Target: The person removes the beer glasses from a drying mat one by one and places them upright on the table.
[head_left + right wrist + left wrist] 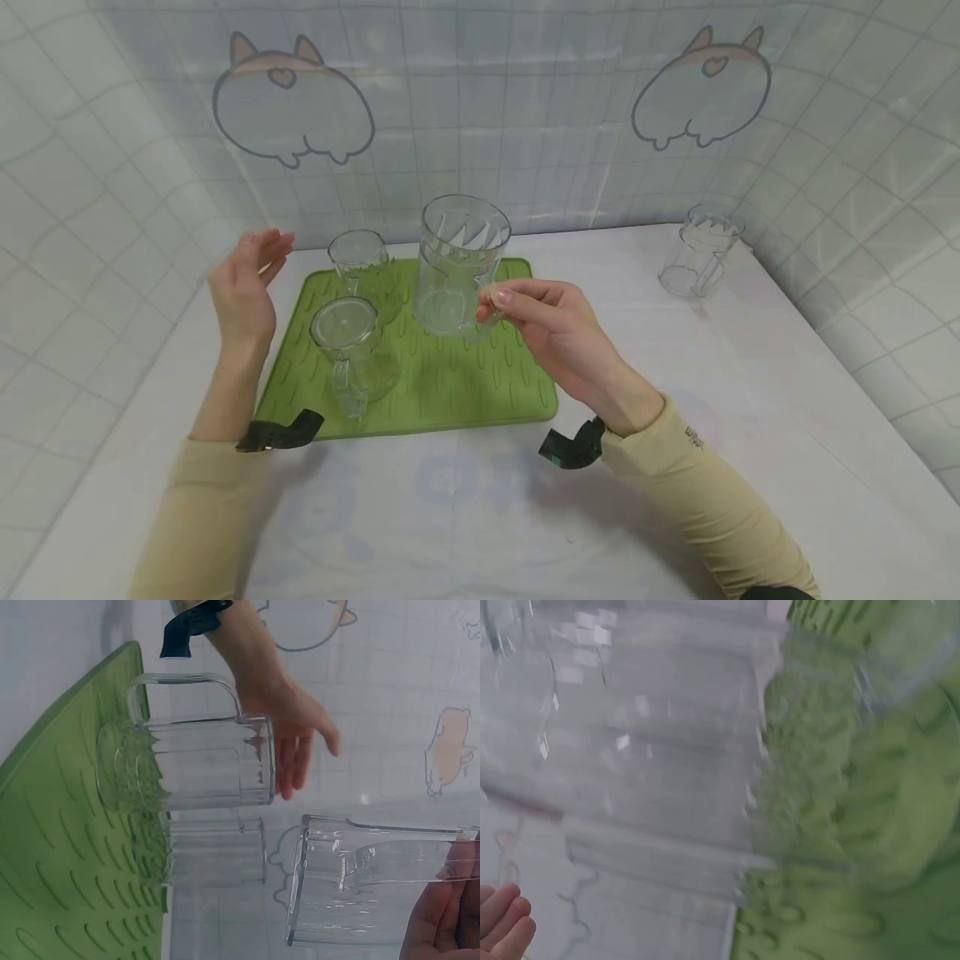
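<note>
My right hand [555, 329] pinches the handle of a clear glass mug [442, 287] and holds it over the green ridged mat [480, 375]. The right wrist view shows this mug raised off the mat [52, 795]. On the mat's left half stand two more glass mugs, a front mug [352, 350] with its handle towards me and a rear mug [360, 258] behind it. Just left of them, my left hand [246, 287] is raised with loosely bent fingers and holds nothing. Only its fingertips [510, 922] appear in the left wrist view, beside blurred glass.
Another glass mug [697, 254] stands at the far right of the white-covered table [465, 517]. A tiled-pattern backdrop [487, 108] with cartoon animal drawings rises behind the table, and similar sheets border both sides.
</note>
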Motion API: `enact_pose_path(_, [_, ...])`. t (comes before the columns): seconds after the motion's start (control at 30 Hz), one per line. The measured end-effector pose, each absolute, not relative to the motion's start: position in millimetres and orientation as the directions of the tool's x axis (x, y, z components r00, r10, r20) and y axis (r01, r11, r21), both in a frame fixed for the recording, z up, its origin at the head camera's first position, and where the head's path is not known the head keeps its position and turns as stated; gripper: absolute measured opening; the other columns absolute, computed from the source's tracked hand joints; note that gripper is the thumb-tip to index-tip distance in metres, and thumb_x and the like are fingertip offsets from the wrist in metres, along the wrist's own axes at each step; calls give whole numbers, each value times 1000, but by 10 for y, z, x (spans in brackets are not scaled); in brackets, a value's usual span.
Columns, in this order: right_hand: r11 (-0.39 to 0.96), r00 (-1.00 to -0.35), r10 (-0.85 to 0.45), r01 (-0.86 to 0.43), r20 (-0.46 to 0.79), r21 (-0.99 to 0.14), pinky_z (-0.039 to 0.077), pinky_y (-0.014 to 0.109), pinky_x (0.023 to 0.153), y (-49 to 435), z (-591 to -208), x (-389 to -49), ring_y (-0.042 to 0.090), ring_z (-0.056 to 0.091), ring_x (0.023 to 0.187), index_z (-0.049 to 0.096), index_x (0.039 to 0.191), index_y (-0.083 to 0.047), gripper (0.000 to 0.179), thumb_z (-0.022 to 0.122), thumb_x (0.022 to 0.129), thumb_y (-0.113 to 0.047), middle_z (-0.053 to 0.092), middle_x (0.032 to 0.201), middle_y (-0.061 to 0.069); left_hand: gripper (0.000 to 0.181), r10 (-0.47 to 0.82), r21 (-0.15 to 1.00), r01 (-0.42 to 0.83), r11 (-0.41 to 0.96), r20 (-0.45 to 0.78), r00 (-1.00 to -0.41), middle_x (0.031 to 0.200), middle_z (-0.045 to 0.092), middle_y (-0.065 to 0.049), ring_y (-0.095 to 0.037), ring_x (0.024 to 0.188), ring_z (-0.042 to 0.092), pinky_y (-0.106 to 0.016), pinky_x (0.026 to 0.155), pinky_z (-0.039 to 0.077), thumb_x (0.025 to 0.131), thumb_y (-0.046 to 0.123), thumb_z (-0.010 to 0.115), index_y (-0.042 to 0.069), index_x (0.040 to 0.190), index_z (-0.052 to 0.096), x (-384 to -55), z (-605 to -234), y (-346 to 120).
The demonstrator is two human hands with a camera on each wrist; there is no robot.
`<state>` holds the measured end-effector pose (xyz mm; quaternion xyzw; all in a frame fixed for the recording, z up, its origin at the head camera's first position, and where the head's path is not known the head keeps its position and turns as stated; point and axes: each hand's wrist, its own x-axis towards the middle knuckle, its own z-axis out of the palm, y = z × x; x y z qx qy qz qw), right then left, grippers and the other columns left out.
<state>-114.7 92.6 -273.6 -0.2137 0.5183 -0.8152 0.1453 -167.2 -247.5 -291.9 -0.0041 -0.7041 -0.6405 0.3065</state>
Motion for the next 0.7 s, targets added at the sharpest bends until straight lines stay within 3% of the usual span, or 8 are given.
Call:
enact_pose_path(0.17, [-418,-868,-457,16,195,-908,32,38,106,930,-2736,-1148,23,57,90,71,91,-6,15,56,92,-4,66,88,4,50,-424,953,271,133,302,-854,113,67,-12,-21,107,60,-31,101,45,99,42,41,1,116,63,-1761,-3051,-2644])
enact_pose_path(0.47, [-407,-874,-450,16,185,-913,32,38,106,943,-2736,-1150,24,56,91,71,92,-6,14,57,92,-5,65,87,5,69,-419,980,22,198,105,-902,126,59,-13,-18,110,58,-32,104,41,98,55,30,-2,128,53,-1902,-3352,-2868])
enact_pose_path(0.7, [-384,-878,-444,7,178,-923,33,39,104,965,-2737,-1151,24,56,93,71,92,-7,13,58,92,-7,65,88,6,76,-340,972,-52,228,30,-940,136,48,-21,-26,124,49,-34,109,36,97,58,22,-3,136,44,-1946,-3512,-2990])
